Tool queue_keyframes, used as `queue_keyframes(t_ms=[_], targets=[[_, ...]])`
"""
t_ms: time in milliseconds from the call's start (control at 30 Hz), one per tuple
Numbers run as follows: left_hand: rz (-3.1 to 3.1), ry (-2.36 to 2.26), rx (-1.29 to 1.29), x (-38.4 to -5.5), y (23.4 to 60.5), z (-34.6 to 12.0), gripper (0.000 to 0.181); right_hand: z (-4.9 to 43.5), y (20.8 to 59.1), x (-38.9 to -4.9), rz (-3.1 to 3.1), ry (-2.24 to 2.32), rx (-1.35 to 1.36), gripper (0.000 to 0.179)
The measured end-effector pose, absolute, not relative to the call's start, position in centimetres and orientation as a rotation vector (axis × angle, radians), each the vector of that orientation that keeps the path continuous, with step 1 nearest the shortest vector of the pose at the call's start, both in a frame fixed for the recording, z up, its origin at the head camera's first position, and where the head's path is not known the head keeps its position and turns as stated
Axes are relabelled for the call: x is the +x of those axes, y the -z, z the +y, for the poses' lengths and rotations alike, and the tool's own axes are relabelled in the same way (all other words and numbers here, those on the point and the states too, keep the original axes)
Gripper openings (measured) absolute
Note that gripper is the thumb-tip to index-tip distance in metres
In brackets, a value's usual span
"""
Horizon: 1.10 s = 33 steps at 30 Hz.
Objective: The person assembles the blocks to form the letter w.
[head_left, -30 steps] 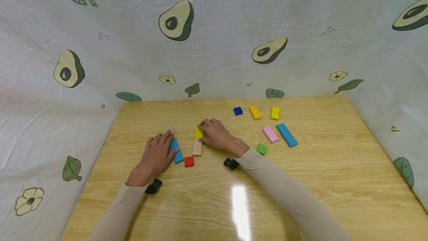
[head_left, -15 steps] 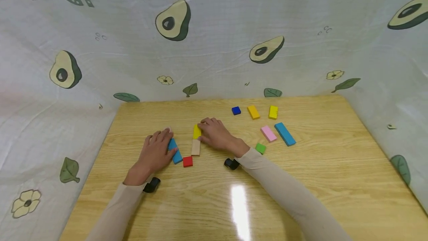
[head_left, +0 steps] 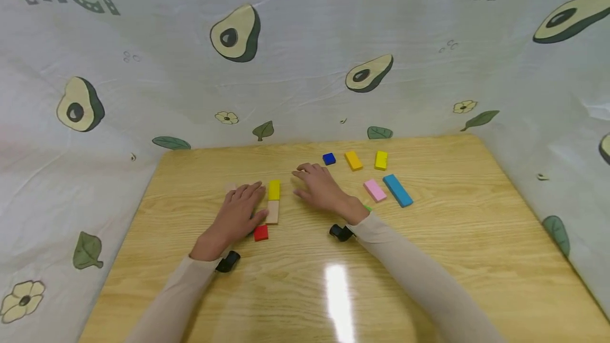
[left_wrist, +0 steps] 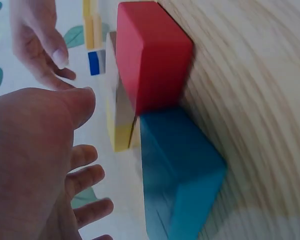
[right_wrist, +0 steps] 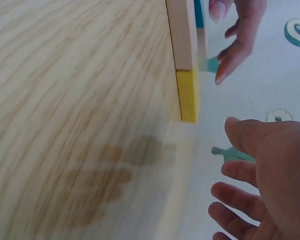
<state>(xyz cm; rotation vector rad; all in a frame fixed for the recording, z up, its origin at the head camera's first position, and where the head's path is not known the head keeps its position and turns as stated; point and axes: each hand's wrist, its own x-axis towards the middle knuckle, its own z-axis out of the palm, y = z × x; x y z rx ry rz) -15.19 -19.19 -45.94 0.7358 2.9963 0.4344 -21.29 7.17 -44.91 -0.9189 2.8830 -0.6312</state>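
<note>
My left hand hovers with loose fingers over a blue block, which it mostly covers in the head view. In the left wrist view the blue block lies on the table with a corner by the red block, apart from my left hand. A yellow block lies end to end with a plain wooden block, just right of the left fingers. Right of this pair, my right hand is off the table with relaxed fingers and holds nothing. Below the wooden block sits the red block.
Farther right lie a dark blue cube, an orange block, another yellow block, a pink block and a long blue block. A green block is mostly behind the right forearm. A patterned cloth rises behind the table.
My right hand has let go of the yellow block and moved right. The left hand has come off the blue block and shifted right. The camera view has turned slightly.
</note>
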Motion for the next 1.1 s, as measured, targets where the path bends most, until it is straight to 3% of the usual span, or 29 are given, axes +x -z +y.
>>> queue_keyframes(t_ms=[1100], targets=[[2.919,-0.368,0.830,-15.5,46.3,-17.0,0.057,17.4,45.2,-16.9,3.034,0.720,-0.756,0.048]])
